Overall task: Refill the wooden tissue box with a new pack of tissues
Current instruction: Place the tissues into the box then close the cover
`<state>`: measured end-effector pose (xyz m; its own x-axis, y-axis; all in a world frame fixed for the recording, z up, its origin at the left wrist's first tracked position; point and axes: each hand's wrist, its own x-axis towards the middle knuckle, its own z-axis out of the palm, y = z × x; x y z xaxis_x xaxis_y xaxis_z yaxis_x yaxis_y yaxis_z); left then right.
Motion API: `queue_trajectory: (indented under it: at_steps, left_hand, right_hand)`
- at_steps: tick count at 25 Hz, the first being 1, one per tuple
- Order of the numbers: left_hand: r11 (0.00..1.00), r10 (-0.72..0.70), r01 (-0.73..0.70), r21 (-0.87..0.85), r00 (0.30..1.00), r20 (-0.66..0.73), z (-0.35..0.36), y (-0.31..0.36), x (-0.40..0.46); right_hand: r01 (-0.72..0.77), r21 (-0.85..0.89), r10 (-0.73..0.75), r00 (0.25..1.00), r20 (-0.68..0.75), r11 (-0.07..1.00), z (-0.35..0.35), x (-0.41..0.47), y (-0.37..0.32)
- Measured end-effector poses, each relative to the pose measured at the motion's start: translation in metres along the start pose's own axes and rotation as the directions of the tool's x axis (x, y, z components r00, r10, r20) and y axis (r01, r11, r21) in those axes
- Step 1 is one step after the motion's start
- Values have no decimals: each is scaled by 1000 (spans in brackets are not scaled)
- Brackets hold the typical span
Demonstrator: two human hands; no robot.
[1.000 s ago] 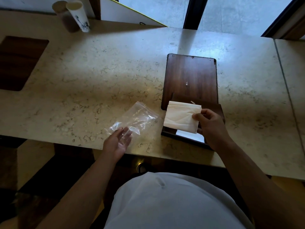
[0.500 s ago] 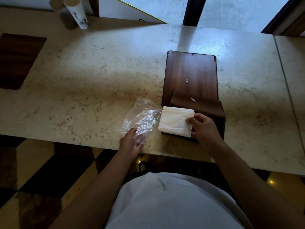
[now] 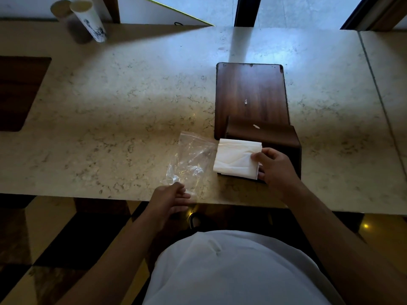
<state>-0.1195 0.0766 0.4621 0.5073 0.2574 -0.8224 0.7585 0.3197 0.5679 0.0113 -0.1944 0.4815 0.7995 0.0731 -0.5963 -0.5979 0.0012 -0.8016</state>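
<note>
The stack of white tissues (image 3: 235, 158) is lying over the near end of the wooden tissue box (image 3: 286, 142), its left edge hanging out past the box toward the clear plastic wrapper (image 3: 191, 159). The right hand (image 3: 275, 168) is gripping the stack at its right edge: the thumb is pressing on the top face while the fingers (image 3: 261, 173) are curling underneath, so the tissues are being pinched between them.

The box is sitting on the marble surface (image 3: 132, 106) close to its near edge, and a flat wooden panel (image 3: 251, 95) is lying just beyond it, touching or overlapping its far side; two small white scraps are showing on the wood.

The wrapper is lying crumpled on the surface just left of the tissues, touching or nearly touching them. The left hand (image 3: 169, 199) is hovering at the wrapper's near corner by the surface's edge, fingers loosely bent and partly spread; whether they are actually pinching the plastic cannot be told.

Far off at the back left corner, a white paper cup (image 3: 90, 19) is standing beside a darker cylinder (image 3: 60, 9).
</note>
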Motion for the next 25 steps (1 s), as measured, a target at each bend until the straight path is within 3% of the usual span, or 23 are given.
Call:
queue_trajectory:
  at_steps: [2, 5, 9, 12, 18, 25]
  left_hand:
    - [1000, 6, -10, 20, 983, 183, 14, 19, 1]
    - [997, -78, 74, 27, 879, 470, 41, 43, 3]
    - [984, -29, 140, -115, 749, 662, 67, 59, 9]
    - [995, 40, 27, -100, 786, 617, 81, 65, 17]
    - [955, 103, -190, 227, 932, 347, 123, 78, 30]
    - [805, 234, -308, 506, 950, 206, 181, 79, 48]
  right_hand:
    - [-16, 82, 14, 999, 30, 996, 2, -6, 0]
    - [-34, 147, 20, 995, 98, 989, 2, -15, -2]
    - [-42, 148, 23, 992, 127, 988, -1, -24, 1]
    - [-36, 152, 27, 998, 62, 988, -12, -25, 5]
    - [-36, -94, 30, 997, -65, 995, -45, -10, -2]
    - [-100, -285, 43, 979, -201, 953, -69, 29, -9]
